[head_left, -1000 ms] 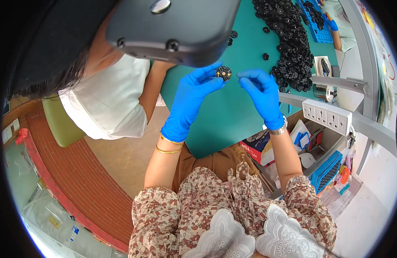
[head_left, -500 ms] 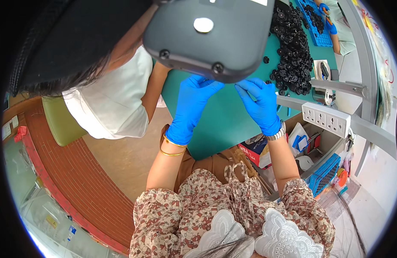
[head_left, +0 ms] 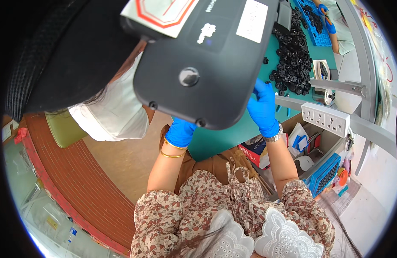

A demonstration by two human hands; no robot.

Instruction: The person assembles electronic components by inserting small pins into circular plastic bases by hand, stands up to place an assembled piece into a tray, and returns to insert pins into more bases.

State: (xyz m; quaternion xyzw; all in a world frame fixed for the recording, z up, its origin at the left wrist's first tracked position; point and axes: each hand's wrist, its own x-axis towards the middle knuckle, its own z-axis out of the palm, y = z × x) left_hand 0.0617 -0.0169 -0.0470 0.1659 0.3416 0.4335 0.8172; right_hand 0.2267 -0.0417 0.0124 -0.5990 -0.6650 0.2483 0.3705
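Note:
A dark grey rounded device housing (head_left: 215, 81) with pale labels fills the upper middle and covers much of both hands. My left hand (head_left: 181, 132), in a blue glove, shows only its back near the wrist; its fingers are hidden behind the housing. My right hand (head_left: 264, 107), gloved in blue as well, is over the green table (head_left: 224, 139) with its fingertips behind the housing's right edge. Whether either hand holds anything cannot be seen. Right of my right hand lies a heap of small round black parts (head_left: 293, 64).
At the left a person in a white top (head_left: 116, 112) and black cap (head_left: 52, 56) leans in close. Another person's blue-gloved hand (head_left: 331, 26) is beside a blue tray (head_left: 321, 38) at the far right. A white power strip (head_left: 325, 119) hangs on a grey frame near an open drawer (head_left: 301, 146).
The dark housing and the black cap have moved down in the picture. The housing now hides my left hand's fingers and my right fingertips, which showed earlier pinched close together above the table.

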